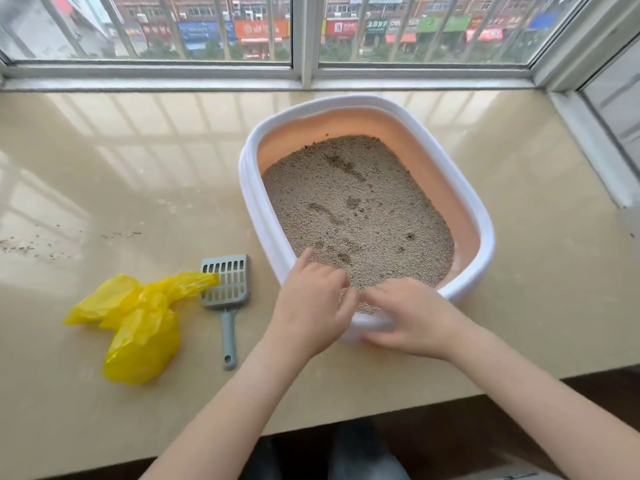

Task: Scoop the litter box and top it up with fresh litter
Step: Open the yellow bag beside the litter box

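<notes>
A litter box (479,216) with a white rim and peach inner wall stands on the sill, holding grey-beige litter (356,209) with darker dents. My left hand (311,306) rests on the near rim, fingers curled, forefinger stretched onto the litter. My right hand (412,320) lies over the same near rim, fingers spread, thumb on the outer wall. Neither hand holds anything separate. A grey slotted scoop (227,292) lies flat left of the box, handle toward me. A crumpled yellow plastic bag (135,323) lies beside it, one corner over the scoop's head.
The beige stone sill (138,168) runs under a barred window (301,36). Scattered litter grains (34,244) lie at the far left. The sill's front edge (381,407) drops off just below my forearms.
</notes>
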{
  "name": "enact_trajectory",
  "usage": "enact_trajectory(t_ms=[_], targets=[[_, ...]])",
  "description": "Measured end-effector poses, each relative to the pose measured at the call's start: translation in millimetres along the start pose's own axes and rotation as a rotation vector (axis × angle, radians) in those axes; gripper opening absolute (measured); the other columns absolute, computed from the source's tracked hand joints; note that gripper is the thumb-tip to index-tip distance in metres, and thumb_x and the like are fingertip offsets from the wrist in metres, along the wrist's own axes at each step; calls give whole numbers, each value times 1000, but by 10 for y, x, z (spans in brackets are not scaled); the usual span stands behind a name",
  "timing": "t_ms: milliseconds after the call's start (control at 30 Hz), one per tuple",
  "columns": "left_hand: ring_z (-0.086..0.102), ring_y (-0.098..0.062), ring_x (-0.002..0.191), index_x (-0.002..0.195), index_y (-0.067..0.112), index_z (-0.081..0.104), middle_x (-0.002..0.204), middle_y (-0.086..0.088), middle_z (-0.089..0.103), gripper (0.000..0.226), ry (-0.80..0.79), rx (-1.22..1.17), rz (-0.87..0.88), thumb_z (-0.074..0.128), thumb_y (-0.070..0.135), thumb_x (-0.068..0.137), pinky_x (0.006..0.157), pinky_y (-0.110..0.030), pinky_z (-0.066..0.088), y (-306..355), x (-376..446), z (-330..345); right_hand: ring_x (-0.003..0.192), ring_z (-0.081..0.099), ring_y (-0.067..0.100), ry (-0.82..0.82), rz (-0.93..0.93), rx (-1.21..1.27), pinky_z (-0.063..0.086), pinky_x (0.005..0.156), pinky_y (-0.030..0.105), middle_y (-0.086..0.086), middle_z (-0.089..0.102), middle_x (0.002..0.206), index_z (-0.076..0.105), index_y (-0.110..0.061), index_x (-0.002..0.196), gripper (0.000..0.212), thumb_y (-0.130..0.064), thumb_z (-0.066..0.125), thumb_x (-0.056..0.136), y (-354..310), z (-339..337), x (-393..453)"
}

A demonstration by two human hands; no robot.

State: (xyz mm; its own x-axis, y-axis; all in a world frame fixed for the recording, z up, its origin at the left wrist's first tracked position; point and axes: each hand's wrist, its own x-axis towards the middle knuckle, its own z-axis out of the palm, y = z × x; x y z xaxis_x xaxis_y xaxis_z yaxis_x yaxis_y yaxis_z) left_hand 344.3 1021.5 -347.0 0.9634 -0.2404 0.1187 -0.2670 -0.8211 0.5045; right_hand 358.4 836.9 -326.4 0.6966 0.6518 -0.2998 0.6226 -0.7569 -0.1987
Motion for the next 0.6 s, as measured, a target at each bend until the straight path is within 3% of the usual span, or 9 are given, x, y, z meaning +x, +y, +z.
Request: enact_trajectory(t_ms=[100,200,367,500,600], targets=[[61,-25,77,67,18,63,67,-1,67,54,-113,103,52,25,48,91,107,-43,29,301,-112,253,87,59,18,-160,54,-102,44,74,35,-7,62,83,62,-26,92,60,-75,39,67,538,-83,-155],[58,-23,63,59,20,59,55,1,62,53,-71,230,119,30,52,91,97,-40,30,319,-114,392,79,60,18,-275,140,-151,44,65,33,-5,64,77,59,-23,78,54,-76,50,71,750,-133,-204],[50,-21,40,46,21,48,39,2,51,53,-27,253,145,37,52,87,71,-32,29,294,-97,375,69,58,19,-212,169,-193,30,54,31,-5,56,64,52,-22,65,55,-76,54,72,705,-118,-230],[47,-22,39,49,26,32,37,1,48,45,-33,227,121,40,52,85,68,-31,26,312,-136,328,64,50,19,-191,183,-196,20,47,28,-7,45,56,49,-20,61,60,-79,54,70,650,-97,-246],[45,-21,39,50,24,32,36,1,46,45,-80,234,105,39,53,84,69,-30,30,289,-197,318,61,48,18,-161,187,-181,20,47,28,-6,42,52,43,-19,55,64,-80,54,69,579,-53,-288]])
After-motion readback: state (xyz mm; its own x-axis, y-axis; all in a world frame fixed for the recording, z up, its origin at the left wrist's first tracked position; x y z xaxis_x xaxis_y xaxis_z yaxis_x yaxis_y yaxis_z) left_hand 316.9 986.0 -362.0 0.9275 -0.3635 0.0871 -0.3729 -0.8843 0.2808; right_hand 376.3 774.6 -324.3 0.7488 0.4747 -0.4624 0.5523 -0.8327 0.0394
